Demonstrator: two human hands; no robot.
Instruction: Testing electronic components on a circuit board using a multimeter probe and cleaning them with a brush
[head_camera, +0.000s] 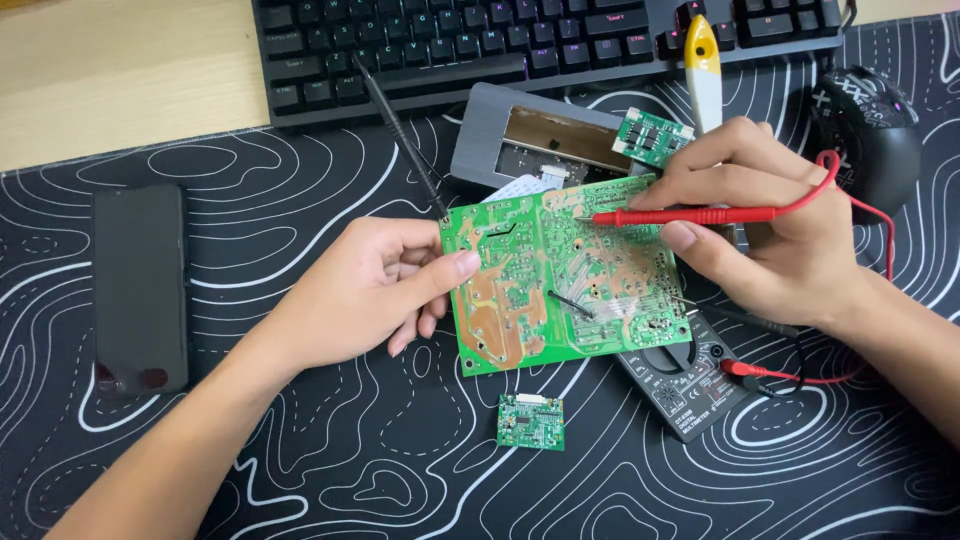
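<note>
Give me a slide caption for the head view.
Left hand steadies green circuit board; right hand touches red multimeter probe to it.

A black keyboard (520, 45) lies along the top of the surface, partly on a black desk mat (300, 470) with white wavy lines. A dark phone (140, 285) lies flat at the left. A black mouse (868, 125) sits at the right. A small green board (531, 421) lies alone near the middle. A grey metal frame (490, 120) rests below the keyboard.

the green circuit board (560, 275) covers most of the multimeter (690, 385); the keyboard (520, 45) runs off the top edge.
</note>
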